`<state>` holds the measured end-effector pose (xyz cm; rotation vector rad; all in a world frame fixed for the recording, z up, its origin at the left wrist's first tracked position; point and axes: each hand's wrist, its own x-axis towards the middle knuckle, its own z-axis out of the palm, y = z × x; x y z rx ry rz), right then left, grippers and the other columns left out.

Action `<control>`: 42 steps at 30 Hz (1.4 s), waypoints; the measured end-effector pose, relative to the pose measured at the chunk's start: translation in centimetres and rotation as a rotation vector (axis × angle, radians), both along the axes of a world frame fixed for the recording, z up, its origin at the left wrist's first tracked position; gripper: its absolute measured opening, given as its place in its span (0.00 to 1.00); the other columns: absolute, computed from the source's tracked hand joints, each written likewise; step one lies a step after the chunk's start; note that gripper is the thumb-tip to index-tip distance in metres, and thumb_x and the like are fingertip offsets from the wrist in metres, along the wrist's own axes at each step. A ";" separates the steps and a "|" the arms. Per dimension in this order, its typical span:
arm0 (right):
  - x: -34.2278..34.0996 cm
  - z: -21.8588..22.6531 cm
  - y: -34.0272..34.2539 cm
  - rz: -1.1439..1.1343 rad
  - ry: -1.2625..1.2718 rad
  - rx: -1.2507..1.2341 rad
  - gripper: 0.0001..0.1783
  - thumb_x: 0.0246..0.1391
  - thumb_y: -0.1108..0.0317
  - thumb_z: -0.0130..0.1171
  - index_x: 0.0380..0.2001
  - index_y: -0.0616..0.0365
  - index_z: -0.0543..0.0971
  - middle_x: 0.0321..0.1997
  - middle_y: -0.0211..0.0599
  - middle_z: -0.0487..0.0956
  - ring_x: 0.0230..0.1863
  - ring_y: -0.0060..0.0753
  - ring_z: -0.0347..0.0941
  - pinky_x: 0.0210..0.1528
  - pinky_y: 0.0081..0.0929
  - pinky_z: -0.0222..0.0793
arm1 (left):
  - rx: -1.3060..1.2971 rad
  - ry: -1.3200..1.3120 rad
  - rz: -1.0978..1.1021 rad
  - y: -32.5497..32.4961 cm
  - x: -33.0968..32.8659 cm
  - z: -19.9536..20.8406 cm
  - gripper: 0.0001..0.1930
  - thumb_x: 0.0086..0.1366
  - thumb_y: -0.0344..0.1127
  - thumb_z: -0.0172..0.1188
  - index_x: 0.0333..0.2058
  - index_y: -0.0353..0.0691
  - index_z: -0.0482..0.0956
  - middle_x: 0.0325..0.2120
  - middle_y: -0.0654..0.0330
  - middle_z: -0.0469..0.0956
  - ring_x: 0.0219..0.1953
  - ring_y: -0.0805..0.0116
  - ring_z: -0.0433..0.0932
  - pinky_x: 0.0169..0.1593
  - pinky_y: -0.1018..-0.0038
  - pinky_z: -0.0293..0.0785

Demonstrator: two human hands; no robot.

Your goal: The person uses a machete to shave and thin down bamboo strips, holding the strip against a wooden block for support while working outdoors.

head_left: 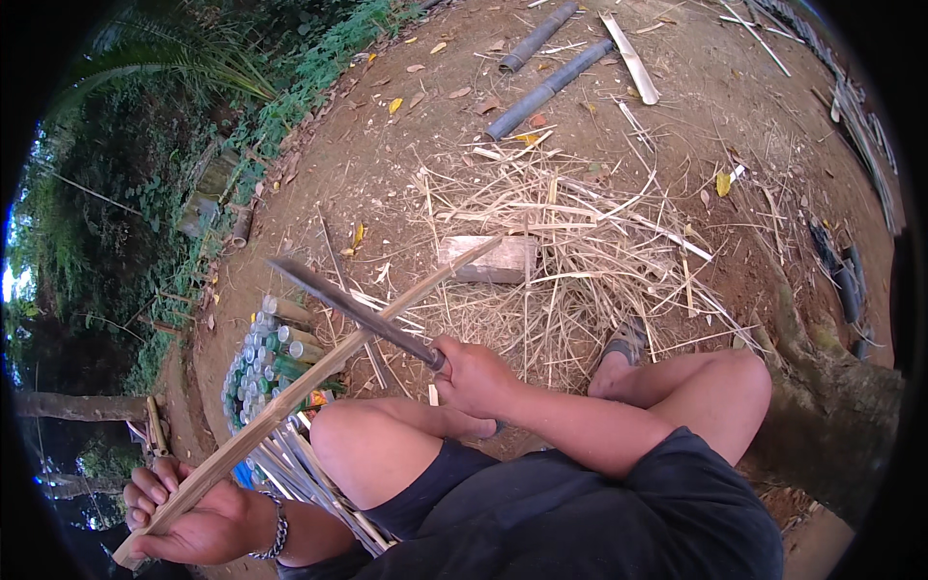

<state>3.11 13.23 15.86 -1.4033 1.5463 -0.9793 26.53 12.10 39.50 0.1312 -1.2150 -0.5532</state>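
You sit low over bare brown ground [333,159], outdoors, with the earth spreading out ahead of both hands and away to their right. Dense greenery [155,135] fills the side ahead and left of your left hand, and a thick tree trunk [831,416] stands well to the right of your right hand. Beyond the right hand lies a wide, tangled litter of pale shavings [599,275]; farther out, past that litter, two dark poles [551,87] rest on the soil. A cluster of clear and green bottles [259,372] stands between the two hands on the left side, ahead of the left one.

The long wooden strip [280,406] lies in your left hand [208,522], which is palm up, gripping its near end between curled fingers and thumb. Its long axis slants forward and rightward from there, passing left of your right hand [478,379], and its far tip points over the wooden block [498,261] beyond that hand; you cannot tell here whether they touch. Your right hand is wrapped around the handle of a long-bladed knife [333,295], whose blade points forward and left, crossing over the strip. A chain bracelet [280,527] circles your left wrist.
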 end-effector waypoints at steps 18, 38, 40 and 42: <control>-6.5 -11.6 -5.5 -0.240 0.068 0.253 0.16 0.49 0.70 0.54 0.42 0.63 0.69 0.29 0.52 0.78 0.33 0.53 0.77 0.38 0.45 0.73 | 0.064 -0.034 0.115 -3.7 1.1 1.6 0.18 0.66 0.49 0.53 0.27 0.38 0.68 0.26 0.63 0.66 0.30 0.70 0.65 0.36 0.72 0.65; -5.7 -9.0 -8.0 -0.060 0.052 0.327 0.15 0.55 0.66 0.51 0.43 0.64 0.70 0.35 0.53 0.78 0.39 0.51 0.76 0.41 0.44 0.71 | 0.106 -0.114 0.144 -6.1 5.3 2.3 0.17 0.68 0.46 0.49 0.27 0.37 0.68 0.25 0.59 0.65 0.32 0.65 0.66 0.39 0.70 0.67; -7.0 -14.0 -8.1 -0.203 0.041 0.357 0.15 0.54 0.67 0.51 0.43 0.65 0.70 0.34 0.52 0.78 0.38 0.52 0.76 0.42 0.44 0.71 | 0.134 -0.038 0.320 -6.5 3.7 2.2 0.17 0.69 0.46 0.48 0.27 0.37 0.68 0.24 0.59 0.65 0.32 0.66 0.66 0.39 0.70 0.67; -9.7 -21.6 -6.8 -0.460 -0.019 0.405 0.17 0.52 0.69 0.53 0.44 0.67 0.70 0.33 0.52 0.78 0.35 0.53 0.76 0.42 0.44 0.72 | 0.144 -0.056 0.227 -6.8 4.0 2.3 0.18 0.69 0.46 0.46 0.27 0.37 0.68 0.25 0.58 0.66 0.32 0.65 0.66 0.40 0.69 0.67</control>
